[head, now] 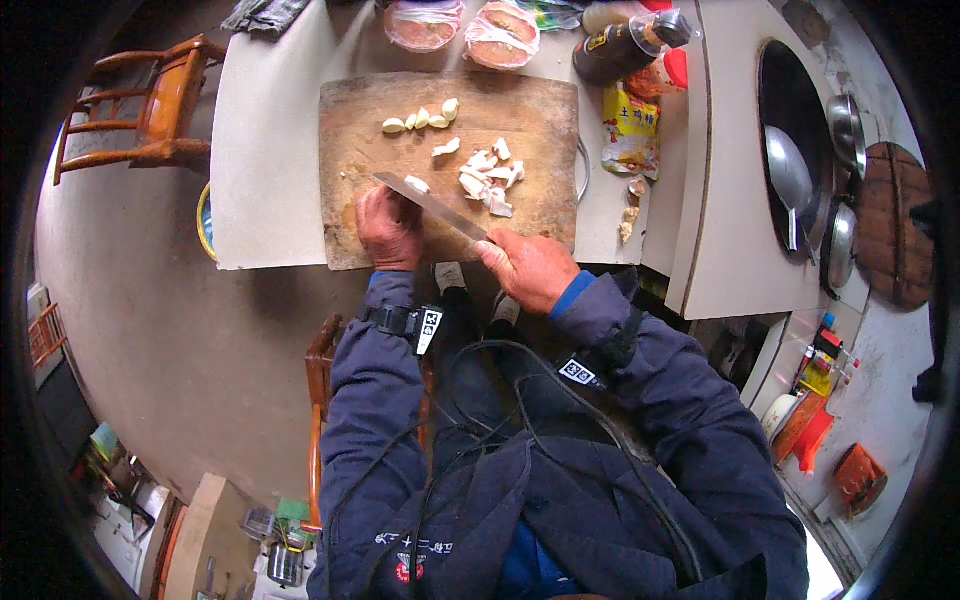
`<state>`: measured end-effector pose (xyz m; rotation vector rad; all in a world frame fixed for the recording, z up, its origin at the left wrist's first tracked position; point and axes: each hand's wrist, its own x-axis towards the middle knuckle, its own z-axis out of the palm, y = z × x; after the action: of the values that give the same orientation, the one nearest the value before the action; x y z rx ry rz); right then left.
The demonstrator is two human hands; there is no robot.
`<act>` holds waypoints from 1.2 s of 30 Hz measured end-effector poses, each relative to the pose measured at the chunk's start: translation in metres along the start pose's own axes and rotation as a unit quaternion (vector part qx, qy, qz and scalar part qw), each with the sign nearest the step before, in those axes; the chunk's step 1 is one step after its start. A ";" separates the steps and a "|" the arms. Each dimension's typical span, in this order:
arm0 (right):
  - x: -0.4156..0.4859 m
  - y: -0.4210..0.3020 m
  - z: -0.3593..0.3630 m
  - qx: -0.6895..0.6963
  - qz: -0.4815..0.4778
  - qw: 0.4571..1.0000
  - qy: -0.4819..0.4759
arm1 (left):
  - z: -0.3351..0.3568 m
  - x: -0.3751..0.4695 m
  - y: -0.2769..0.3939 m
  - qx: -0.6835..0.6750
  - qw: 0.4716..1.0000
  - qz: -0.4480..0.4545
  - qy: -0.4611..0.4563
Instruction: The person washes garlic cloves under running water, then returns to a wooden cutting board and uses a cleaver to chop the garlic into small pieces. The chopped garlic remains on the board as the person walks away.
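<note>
My right hand [529,270] grips a kitchen knife, whose blade [442,210] slants up to the left over the wooden cutting board [352,157]. Curled beside the blade's tip is my left hand [390,229], knuckles up; its fingertips are hidden, so I cannot tell whether they hold anything. A white piece of food [417,184] lies against the far side of the blade. Right of it sits a loose heap of cut white pieces [487,176], with a single piece [446,147] apart. Several peeled garlic cloves [422,118] form a row farther back.
Behind the board stand two plastic-wrapped bowls [501,36] and a dark pump bottle [619,54]. A yellow seasoning packet [630,135] and brownish knobs [630,214] lie on the right. Farther right is a wok [787,97] with a metal ladle [787,169]. A wooden chair [169,97] stands left.
</note>
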<state>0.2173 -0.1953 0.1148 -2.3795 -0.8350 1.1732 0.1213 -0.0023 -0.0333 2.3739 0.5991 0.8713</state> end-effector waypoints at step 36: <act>0.048 -0.006 -0.008 -0.046 0.018 0.996 -0.070 | 0.015 0.000 0.013 -0.028 0.996 -0.088 -0.009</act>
<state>0.2452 -0.1601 0.0946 -2.4168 -0.9110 1.3559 0.1345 -0.0172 -0.0356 2.2385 0.7533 0.7775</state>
